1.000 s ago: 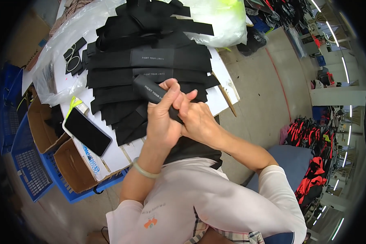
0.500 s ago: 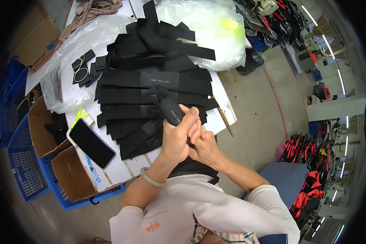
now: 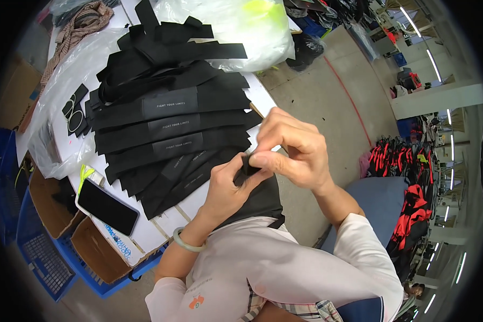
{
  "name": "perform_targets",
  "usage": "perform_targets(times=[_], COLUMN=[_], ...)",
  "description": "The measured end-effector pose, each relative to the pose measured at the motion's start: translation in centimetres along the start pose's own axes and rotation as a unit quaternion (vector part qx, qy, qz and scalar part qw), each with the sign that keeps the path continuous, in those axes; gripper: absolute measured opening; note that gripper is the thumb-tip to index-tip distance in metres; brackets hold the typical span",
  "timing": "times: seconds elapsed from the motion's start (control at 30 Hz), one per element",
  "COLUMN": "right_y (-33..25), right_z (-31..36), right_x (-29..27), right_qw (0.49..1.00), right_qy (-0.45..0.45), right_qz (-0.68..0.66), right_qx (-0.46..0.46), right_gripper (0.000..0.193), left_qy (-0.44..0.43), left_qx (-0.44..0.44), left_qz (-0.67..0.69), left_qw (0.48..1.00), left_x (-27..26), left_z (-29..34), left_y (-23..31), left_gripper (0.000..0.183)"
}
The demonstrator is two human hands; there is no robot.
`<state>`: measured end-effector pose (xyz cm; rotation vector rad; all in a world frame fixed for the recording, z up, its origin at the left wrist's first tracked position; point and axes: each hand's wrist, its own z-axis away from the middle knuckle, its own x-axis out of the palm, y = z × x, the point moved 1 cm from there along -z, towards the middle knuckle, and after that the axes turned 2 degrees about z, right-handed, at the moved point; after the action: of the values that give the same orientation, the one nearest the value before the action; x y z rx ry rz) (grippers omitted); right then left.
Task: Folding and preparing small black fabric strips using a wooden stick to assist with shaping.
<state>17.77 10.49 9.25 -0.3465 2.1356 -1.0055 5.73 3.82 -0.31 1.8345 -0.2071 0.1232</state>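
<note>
Close in front of my body, both hands meet at a small folded black fabric strip [image 3: 248, 167]. My left hand [image 3: 226, 188] is closed round it, with a bracelet on that wrist. My right hand [image 3: 298, 147] is bent above, thumb and forefinger pinched at the strip's upper end; most of the strip is hidden by my fingers. To the left lies a fanned pile of wide black fabric bands [image 3: 172, 142], several bearing a grey printed patch. Loose black strips [image 3: 177, 51] are heaped over the pile's far end.
A phone [image 3: 108, 206] lies at the white table's [image 3: 172, 219] near left. Beyond it are short black pieces with a pale cord loop [image 3: 74, 119]. A clear plastic bag [image 3: 236, 32] sits at the back. Cardboard boxes [image 3: 99, 249] and blue crates [image 3: 43, 244] stand left, below the tabletop.
My right hand has come up from clasping beside my left and now pinches at the strip's top. The strip shows less between my fingers. The view has swung, so the table appears farther left.
</note>
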Motion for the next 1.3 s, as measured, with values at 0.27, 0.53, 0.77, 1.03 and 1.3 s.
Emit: perform_targets(times=[0.27, 0.53, 0.77, 1.03, 1.3], right_y=[1.0, 4.4, 5.4, 5.0, 3.8], right_z=[-0.7, 0.1, 0.6, 0.7, 2.3], right_x=[1.0, 0.3, -0.2, 0.5, 0.3], right_qw=[0.947, 0.922, 0.902, 0.908, 0.898], right_qy=[0.257, 0.013, 0.104, 0.165, 0.149], right_qz=[-0.021, -0.184, -0.250, -0.211, -0.260], right_qx=[0.192, 0.340, 0.336, 0.321, 0.322], right_gripper=[0.017, 0.023, 0.018, 0.023, 0.013], left_qy=[0.028, -0.091, -0.066, -0.012, -0.027], left_qx=[-0.143, -0.288, -0.303, -0.221, -0.198], left_qz=[-0.019, 0.361, 0.383, 0.220, 0.248], left_qw=[0.989, 0.883, 0.870, 0.950, 0.948], left_x=[2.1, 1.5, 1.2, 0.9, 1.5], left_z=[2.7, 1.3, 0.6, 1.1, 1.4], left_y=[-1.8, -1.2, 0.7, 0.6, 1.3], left_gripper=[0.031, 0.032, 0.036, 0.027, 0.031])
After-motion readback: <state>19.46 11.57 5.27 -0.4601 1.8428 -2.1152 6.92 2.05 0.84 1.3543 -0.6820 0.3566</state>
